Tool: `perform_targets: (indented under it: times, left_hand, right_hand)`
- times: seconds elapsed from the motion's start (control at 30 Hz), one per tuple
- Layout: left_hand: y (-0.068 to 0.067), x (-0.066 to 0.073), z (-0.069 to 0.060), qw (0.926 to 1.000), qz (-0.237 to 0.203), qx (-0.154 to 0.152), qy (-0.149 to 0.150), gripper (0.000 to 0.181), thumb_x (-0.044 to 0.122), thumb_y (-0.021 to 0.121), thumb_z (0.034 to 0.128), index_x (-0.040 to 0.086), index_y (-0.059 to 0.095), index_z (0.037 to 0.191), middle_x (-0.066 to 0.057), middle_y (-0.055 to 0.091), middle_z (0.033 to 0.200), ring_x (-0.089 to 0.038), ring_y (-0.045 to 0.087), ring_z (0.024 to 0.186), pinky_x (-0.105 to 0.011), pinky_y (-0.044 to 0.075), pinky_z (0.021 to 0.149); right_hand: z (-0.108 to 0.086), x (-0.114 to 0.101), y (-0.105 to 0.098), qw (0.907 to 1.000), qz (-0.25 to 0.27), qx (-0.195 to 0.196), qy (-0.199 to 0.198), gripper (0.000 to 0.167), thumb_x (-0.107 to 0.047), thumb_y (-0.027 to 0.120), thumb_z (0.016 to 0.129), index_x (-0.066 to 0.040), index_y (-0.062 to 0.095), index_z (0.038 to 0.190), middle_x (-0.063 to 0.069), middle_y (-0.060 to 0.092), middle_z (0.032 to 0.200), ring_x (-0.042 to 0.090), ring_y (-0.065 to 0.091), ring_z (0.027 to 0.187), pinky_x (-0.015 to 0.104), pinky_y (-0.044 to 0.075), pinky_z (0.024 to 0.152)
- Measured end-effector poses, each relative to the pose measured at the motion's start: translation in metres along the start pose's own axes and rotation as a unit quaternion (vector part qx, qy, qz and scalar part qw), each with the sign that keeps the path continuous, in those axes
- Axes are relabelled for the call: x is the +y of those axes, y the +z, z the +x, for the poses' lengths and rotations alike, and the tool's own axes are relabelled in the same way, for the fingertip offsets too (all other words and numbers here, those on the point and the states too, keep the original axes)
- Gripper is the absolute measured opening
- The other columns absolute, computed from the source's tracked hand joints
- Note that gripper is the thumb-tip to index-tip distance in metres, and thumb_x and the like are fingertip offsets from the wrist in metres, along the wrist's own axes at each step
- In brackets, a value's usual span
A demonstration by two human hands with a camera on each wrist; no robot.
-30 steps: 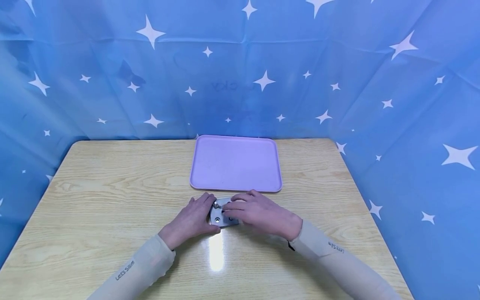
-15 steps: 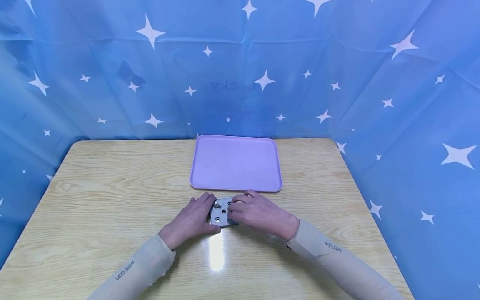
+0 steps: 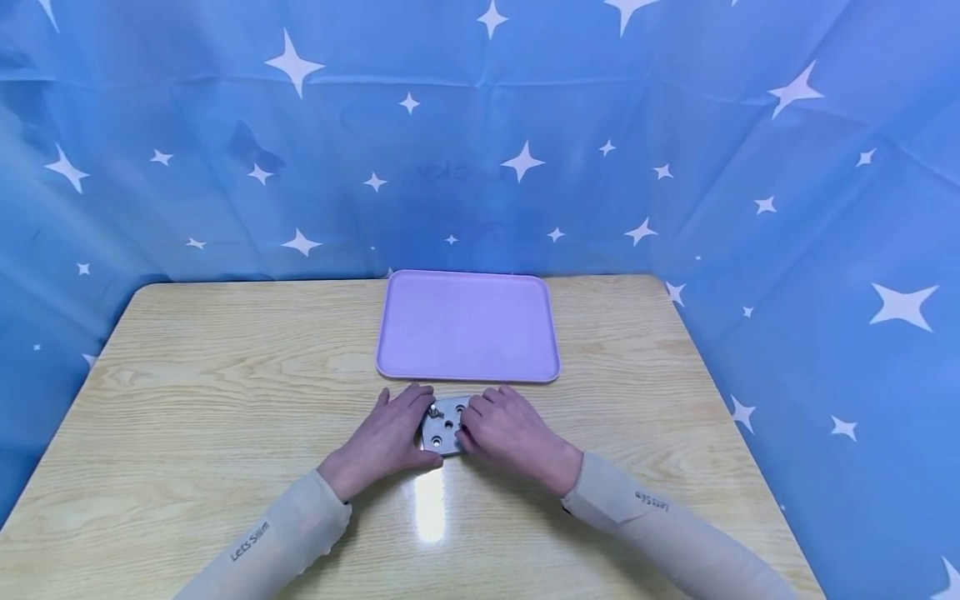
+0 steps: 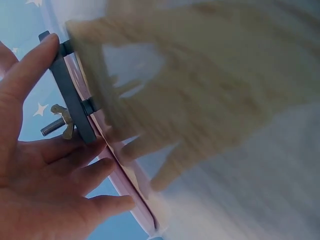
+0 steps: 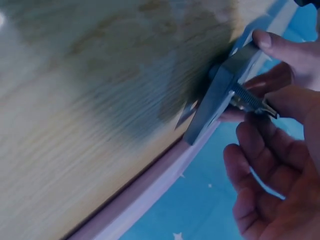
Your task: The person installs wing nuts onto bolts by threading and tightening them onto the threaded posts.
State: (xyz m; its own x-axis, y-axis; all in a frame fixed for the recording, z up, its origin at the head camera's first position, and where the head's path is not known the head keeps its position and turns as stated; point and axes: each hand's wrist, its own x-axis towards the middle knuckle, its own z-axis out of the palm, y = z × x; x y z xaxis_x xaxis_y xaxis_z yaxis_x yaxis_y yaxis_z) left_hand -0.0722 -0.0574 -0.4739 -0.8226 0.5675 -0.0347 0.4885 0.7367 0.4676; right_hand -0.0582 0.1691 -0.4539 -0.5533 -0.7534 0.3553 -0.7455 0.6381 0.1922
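Note:
A small grey metal plate (image 3: 447,424) with several holes lies near the middle of the table, raised on short dark feet in the left wrist view. My left hand (image 3: 384,440) grips the plate's left side between thumb and fingers. Beside those fingers, a brass-coloured wing nut (image 4: 63,121) sits on a threaded bolt (image 4: 52,127). At the plate's right side, my right hand (image 3: 510,435) pinches a small metal wing nut (image 5: 269,108) on another upright bolt (image 5: 246,96). The fingers partly cover that nut.
A lilac tray (image 3: 468,374) lies just behind the plate on the wood-grain table (image 3: 225,375). A blue curtain with white stars (image 3: 450,125) hangs behind the table and along its sides.
My right hand has come down from over the plate to its right side, its fingers drawing together on the wing nut. My left hand keeps its grip. The head view has shifted slightly.

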Motion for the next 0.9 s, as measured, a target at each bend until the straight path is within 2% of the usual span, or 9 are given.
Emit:
perform_targets:
  times: [0.1, 0.2, 0.27, 0.33, 0.4, 0.47, 0.57, 0.67, 0.9]
  left_hand:
    - [0.000, 0.001, 0.001, 1.0000, -0.005, -0.004, 0.000, 0.093, 0.042, 0.092, 0.0749, -0.007, 0.052, 0.144, -0.022, 0.049, 0.152, -0.039, 0.042, 0.145, -0.067, 0.030, 0.118]
    - [0.000, 0.001, 0.001, 0.9998, -0.015, -0.011, -0.003, 0.094, 0.040, 0.092, 0.0755, -0.007, 0.051, 0.145, -0.023, 0.049, 0.153, -0.039, 0.042, 0.145, -0.064, 0.033, 0.118]
    - [-0.001, 0.001, 0.001, 0.9997, -0.022, -0.012, -0.005, 0.093, 0.038, 0.092, 0.0753, -0.007, 0.050, 0.145, -0.024, 0.049, 0.152, -0.040, 0.043, 0.144, -0.063, 0.035, 0.117]
    - [-0.001, 0.001, 0.001, 0.9996, -0.025, -0.014, -0.006, 0.093, 0.038, 0.092, 0.0751, -0.007, 0.050, 0.145, -0.024, 0.049, 0.152, -0.040, 0.043, 0.144, -0.063, 0.034, 0.118]
    - [-0.001, 0.000, 0.002, 0.9994, -0.029, -0.016, -0.006, 0.093, 0.037, 0.092, 0.0751, -0.007, 0.050, 0.145, -0.024, 0.049, 0.152, -0.041, 0.043, 0.144, -0.063, 0.035, 0.118]
    - [-0.001, 0.000, 0.002, 0.9993, -0.031, -0.018, -0.010, 0.093, 0.037, 0.092, 0.0751, -0.006, 0.050, 0.145, -0.024, 0.049, 0.152, -0.041, 0.043, 0.144, -0.062, 0.034, 0.118]
    - [0.000, -0.001, 0.003, 0.9992, -0.033, -0.020, -0.015, 0.093, 0.037, 0.092, 0.0750, -0.006, 0.050, 0.145, -0.023, 0.049, 0.152, -0.041, 0.042, 0.145, -0.062, 0.034, 0.118]
    - [0.000, 0.000, 0.003, 0.9990, -0.035, -0.023, -0.018, 0.093, 0.037, 0.092, 0.0751, -0.006, 0.050, 0.146, -0.023, 0.049, 0.153, -0.040, 0.042, 0.145, -0.061, 0.034, 0.119]
    - [0.000, 0.002, 0.003, 0.9983, -0.044, -0.025, -0.030, 0.092, 0.036, 0.092, 0.0752, -0.006, 0.050, 0.146, -0.023, 0.048, 0.153, -0.039, 0.041, 0.146, -0.060, 0.033, 0.120]
  right_hand:
    - [-0.001, -0.002, 0.001, 0.9996, 0.008, 0.004, 0.025, 0.023, -0.028, 0.078, 0.088, -0.013, 0.065, 0.077, -0.001, 0.064, 0.073, 0.017, 0.056, 0.064, 0.029, 0.042, 0.057]
    - [-0.002, -0.001, -0.001, 0.9991, 0.017, -0.021, 0.034, 0.027, -0.037, 0.075, 0.091, -0.013, 0.067, 0.083, 0.000, 0.066, 0.077, 0.018, 0.059, 0.068, 0.030, 0.044, 0.059]
    - [-0.003, 0.002, -0.006, 0.9975, 0.035, -0.054, 0.030, 0.032, -0.043, 0.073, 0.093, -0.012, 0.071, 0.097, 0.001, 0.070, 0.090, 0.019, 0.064, 0.081, 0.032, 0.050, 0.069]
    - [-0.004, 0.008, -0.013, 0.9935, 0.063, -0.094, 0.015, 0.039, -0.045, 0.072, 0.095, -0.012, 0.071, 0.116, 0.001, 0.071, 0.110, 0.021, 0.066, 0.101, 0.036, 0.053, 0.087]
    - [-0.004, 0.014, -0.021, 0.9874, 0.090, -0.130, -0.008, 0.046, -0.038, 0.074, 0.095, -0.014, 0.066, 0.134, 0.000, 0.067, 0.131, 0.022, 0.061, 0.121, 0.041, 0.050, 0.102]
    - [-0.004, 0.019, -0.027, 0.9817, 0.102, -0.155, -0.041, 0.049, -0.026, 0.076, 0.095, -0.018, 0.062, 0.142, -0.004, 0.060, 0.145, 0.022, 0.054, 0.133, 0.044, 0.045, 0.110]
    - [-0.005, 0.024, -0.029, 0.9784, 0.090, -0.165, -0.086, 0.047, -0.013, 0.073, 0.096, -0.023, 0.063, 0.141, -0.009, 0.057, 0.149, 0.020, 0.052, 0.136, 0.043, 0.046, 0.108]
    - [-0.005, 0.026, -0.027, 0.9797, 0.066, -0.152, -0.113, 0.040, -0.012, 0.069, 0.098, -0.025, 0.068, 0.135, -0.012, 0.060, 0.144, 0.017, 0.055, 0.133, 0.039, 0.048, 0.103]
    - [-0.005, 0.024, -0.019, 0.9856, 0.031, -0.102, -0.131, 0.024, -0.015, 0.072, 0.094, -0.023, 0.075, 0.117, -0.011, 0.071, 0.123, 0.015, 0.061, 0.122, 0.035, 0.050, 0.096]
